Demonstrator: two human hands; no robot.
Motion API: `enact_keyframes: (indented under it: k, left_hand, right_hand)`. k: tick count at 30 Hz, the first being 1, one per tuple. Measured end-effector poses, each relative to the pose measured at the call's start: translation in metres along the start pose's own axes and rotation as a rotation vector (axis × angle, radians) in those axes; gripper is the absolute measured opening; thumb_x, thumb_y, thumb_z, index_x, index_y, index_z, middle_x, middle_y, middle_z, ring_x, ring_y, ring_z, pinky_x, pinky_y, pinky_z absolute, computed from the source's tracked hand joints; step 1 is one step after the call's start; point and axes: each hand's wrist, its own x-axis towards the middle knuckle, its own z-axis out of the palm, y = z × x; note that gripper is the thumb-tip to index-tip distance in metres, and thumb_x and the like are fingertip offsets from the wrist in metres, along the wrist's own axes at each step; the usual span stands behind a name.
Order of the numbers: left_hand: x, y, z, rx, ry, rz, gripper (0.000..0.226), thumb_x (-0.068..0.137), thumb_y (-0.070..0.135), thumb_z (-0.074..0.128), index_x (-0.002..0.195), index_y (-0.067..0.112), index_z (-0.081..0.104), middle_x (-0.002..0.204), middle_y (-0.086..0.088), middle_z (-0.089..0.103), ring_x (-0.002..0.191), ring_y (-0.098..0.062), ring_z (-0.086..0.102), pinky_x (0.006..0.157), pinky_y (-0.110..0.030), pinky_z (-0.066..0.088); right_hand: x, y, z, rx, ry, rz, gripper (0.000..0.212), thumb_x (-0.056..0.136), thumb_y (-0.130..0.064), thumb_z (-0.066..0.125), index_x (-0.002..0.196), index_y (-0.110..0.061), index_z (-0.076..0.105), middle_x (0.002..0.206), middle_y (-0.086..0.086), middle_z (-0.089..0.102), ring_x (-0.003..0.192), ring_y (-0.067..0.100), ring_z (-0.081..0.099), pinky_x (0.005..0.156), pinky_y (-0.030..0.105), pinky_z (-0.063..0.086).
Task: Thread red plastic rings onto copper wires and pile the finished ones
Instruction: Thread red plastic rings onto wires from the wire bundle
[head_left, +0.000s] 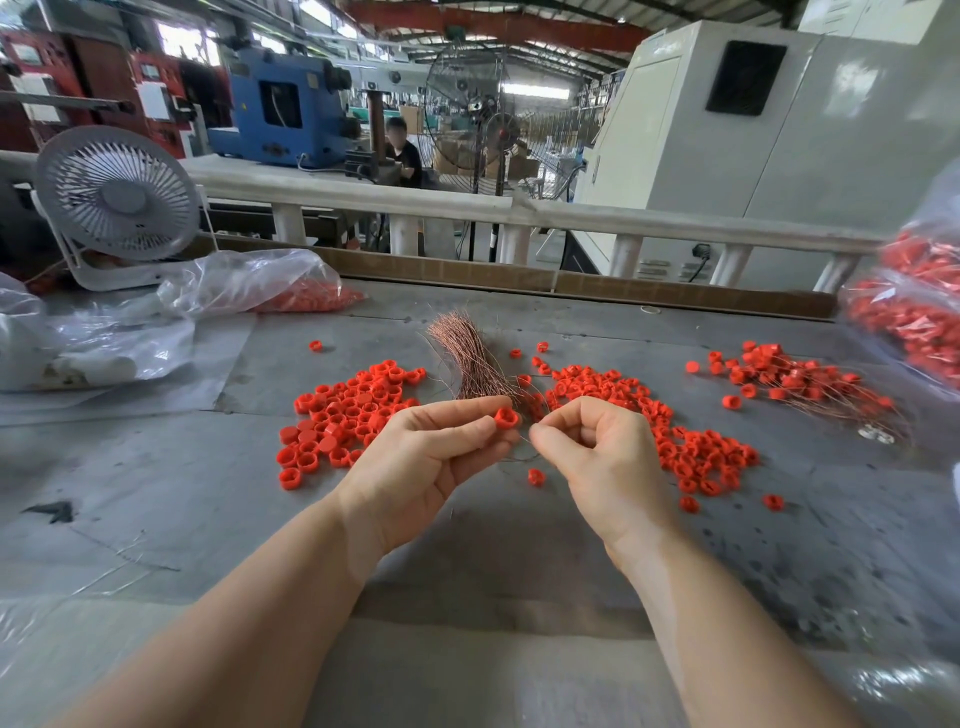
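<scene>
My left hand (415, 457) pinches 1 red ring (506, 417) in its fingers; my right hand (597, 457) pinches a copper wire (519, 458) beside it. Far left on the bench (156, 493), a clear bag (249, 283) holds red rings; far right, 2 bags (914, 312) hold more.

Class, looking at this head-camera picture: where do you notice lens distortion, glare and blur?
Head view: the white railing bows, a wide-angle effect; glare shines on the plastic bag; the background person's face is blurred; the hands' red ring stays sharp.
</scene>
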Motion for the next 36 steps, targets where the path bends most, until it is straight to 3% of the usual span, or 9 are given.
enact_keyframes:
  k: [6,13,36]
  left_hand:
    - [0.0005,-0.0001,0.0002,-0.029,-0.002,-0.015,0.024,0.065,-0.001,0.057,0.078,0.005,0.076,0.079,-0.014,0.072,0.07,-0.016,0.07,0.066,-0.019,0.057]
    - [-0.0003,-0.0002,0.0004,-0.041,-0.01,-0.014,0.025,0.066,-0.004,0.056,0.079,0.004,0.076,0.077,-0.013,0.072,0.069,-0.016,0.07,0.064,-0.019,0.056]
    - [-0.0012,0.002,-0.0024,-0.074,-0.079,-0.046,0.023,0.07,0.001,0.057,0.08,0.007,0.076,0.078,-0.01,0.072,0.069,-0.014,0.07,0.061,-0.018,0.056]
  right_hand:
    - [0.0001,-0.0002,-0.0003,0.024,-0.004,0.006,0.022,0.077,-0.003,0.066,0.06,-0.015,0.061,0.041,-0.012,0.052,0.038,-0.005,0.044,0.043,0.006,0.033]
    - [0.002,0.001,-0.0012,0.19,-0.063,0.166,0.024,0.078,-0.003,0.065,0.058,-0.016,0.061,0.04,-0.009,0.048,0.035,-0.001,0.039,0.038,0.008,0.029]
    - [-0.0004,-0.0058,-0.0026,0.325,-0.111,0.151,0.028,0.081,0.002,0.06,0.059,-0.015,0.061,0.044,-0.008,0.047,0.04,0.001,0.039,0.039,0.011,0.032]
